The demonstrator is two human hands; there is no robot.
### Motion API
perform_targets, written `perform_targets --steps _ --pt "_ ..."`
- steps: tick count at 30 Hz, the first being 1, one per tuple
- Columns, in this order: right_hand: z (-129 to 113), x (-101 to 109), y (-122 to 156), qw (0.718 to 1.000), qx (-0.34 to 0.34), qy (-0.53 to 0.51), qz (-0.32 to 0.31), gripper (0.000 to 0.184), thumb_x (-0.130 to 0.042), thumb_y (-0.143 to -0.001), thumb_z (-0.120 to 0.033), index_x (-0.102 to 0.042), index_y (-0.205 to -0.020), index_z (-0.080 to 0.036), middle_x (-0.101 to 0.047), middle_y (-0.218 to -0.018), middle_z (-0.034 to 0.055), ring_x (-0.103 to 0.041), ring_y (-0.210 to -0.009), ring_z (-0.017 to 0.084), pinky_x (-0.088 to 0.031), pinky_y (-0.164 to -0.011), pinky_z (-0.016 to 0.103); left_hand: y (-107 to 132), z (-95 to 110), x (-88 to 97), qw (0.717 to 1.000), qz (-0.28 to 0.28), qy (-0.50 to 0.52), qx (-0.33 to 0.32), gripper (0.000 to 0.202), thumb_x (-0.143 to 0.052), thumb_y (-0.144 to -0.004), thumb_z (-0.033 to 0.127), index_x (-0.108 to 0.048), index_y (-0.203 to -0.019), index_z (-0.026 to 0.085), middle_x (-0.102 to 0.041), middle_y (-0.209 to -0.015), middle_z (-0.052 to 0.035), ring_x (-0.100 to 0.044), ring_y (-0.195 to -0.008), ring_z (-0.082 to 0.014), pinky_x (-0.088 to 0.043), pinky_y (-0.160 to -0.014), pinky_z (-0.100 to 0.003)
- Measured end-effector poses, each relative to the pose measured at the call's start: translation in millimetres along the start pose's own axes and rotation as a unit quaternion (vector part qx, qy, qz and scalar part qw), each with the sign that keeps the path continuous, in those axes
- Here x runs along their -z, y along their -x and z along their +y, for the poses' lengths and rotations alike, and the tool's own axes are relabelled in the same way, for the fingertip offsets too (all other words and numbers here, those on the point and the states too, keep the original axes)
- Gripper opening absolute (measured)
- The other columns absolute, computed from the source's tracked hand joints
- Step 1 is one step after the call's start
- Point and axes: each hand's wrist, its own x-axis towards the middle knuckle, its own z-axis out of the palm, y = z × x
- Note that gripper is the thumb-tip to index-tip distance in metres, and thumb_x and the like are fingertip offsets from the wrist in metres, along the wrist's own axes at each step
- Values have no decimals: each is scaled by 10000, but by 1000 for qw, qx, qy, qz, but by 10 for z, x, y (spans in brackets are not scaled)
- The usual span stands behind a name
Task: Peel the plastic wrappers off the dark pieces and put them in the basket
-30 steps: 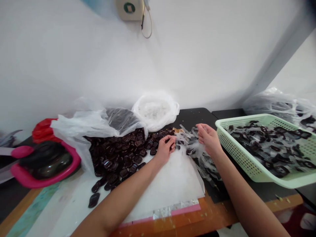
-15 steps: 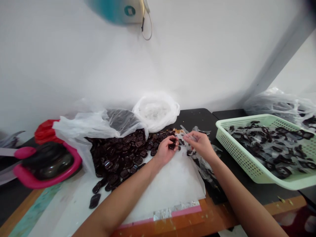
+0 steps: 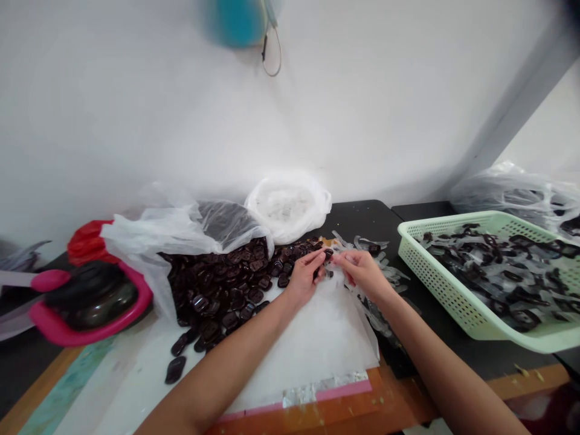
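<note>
My left hand [image 3: 304, 278] and my right hand [image 3: 361, 275] meet at the middle of the table, fingertips nearly touching. My left fingers pinch a small dark brown glossy buckle [image 3: 327, 253]. My right fingers hold a strip of clear plastic film [image 3: 339, 260] beside it. More crumpled film [image 3: 381, 296] trails below my right hand. To the left of my left hand lies a heap of dark brown buckles [image 3: 222, 284], spilling onto a white sheet [image 3: 308, 356] under my forearms.
A pale green plastic basket [image 3: 435, 275] at the right holds dark buckles tangled in film. Behind the heap sit a white plastic bag [image 3: 287, 208] and a clear bag of dark pieces [image 3: 224, 220]. A pink-rimmed tub [image 3: 102, 329] stands far left. The tabletop is black, over an orange board.
My right hand has moved left from above the film and now meets my left hand. My left hand's fingers have closed on a buckle. The view has shifted slightly.
</note>
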Motion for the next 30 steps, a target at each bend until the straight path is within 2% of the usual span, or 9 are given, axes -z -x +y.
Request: perform_targets --steps 3,8,13,17,21,23,27,30 --pt "25 -8 -11 999 -7 -18 26 345 -584 -784 -500 -606 -688 -169 -440 -474 -42 -353 -384 81 -281 -367 208 9 6 -2 1000 -7 -2 2 471 -762 -651 353 -652 -1035 103 -575 -684 -20 -389 -452 -34 -183 -372 -177" --pt "-6 -13 -12 999 -8 -35 2 316 -596 -777 -486 -612 -730 -174 -551 -598 -7 -376 -408 79 -321 -386 215 28 -4 -15 997 -19 -70 -12 340 -702 -710 428 -642 -798 105 -403 -438 58 -296 -379 -36 -170 -372 -189" --pt "-23 -54 -20 998 30 19 51 322 -620 -755 -488 -619 -710 -169 -587 -622 13 -420 -448 99 -314 -398 222 71 4 -58 994 -65 -85 -10 403 -627 -751 517 -530 -667 135 -410 -443 47 -306 -378 -41 -197 -382 -184" --pt "43 -63 -46 997 45 22 62 310 -619 -760 -481 -627 -768 -172 -616 -678 28 -509 -540 139 -375 -461 236 96 33 -88 993 -113 -23 36 398 -578 -778 539 -531 -758 144 -416 -452 40 -310 -381 -56 -194 -365 -169" --pt "110 -53 -57 991 99 69 58 252 -642 -761 -423 -634 -801 -174 -642 -773 38 -561 -682 168 -434 -615 263 105 83 -77 987 -142 29 62 403 -584 -792 484 -549 -1027 159 -400 -483 57 -296 -379 -55 -193 -343 -149" --pt "126 -50 -53 989 104 87 59 241 -637 -768 -417 -630 -785 -176 -628 -722 23 -544 -639 156 -423 -595 257 112 113 -69 985 -151 30 72 433 -600 -792 447 -522 -1128 184 -415 -537 59 -305 -380 -45 -197 -333 -140" --pt "111 -54 -29 989 93 96 59 258 -619 -778 -436 -612 -751 -180 -587 -603 -3 -490 -534 133 -376 -506 237 120 145 -59 982 -165 7 89 434 -637 -772 432 -525 -1123 203 -464 -634 52 -282 -363 -16 -179 -299 -131" --pt "69 -56 -3 982 110 129 79 248 -600 -793 -435 -616 -771 -188 -609 -621 3 -513 -561 147 -387 -529 243 99 123 -36 985 -154 -6 83 424 -644 -755 473 -546 -1045 180 -518 -666 31 -274 -363 -8 -186 -294 -129"
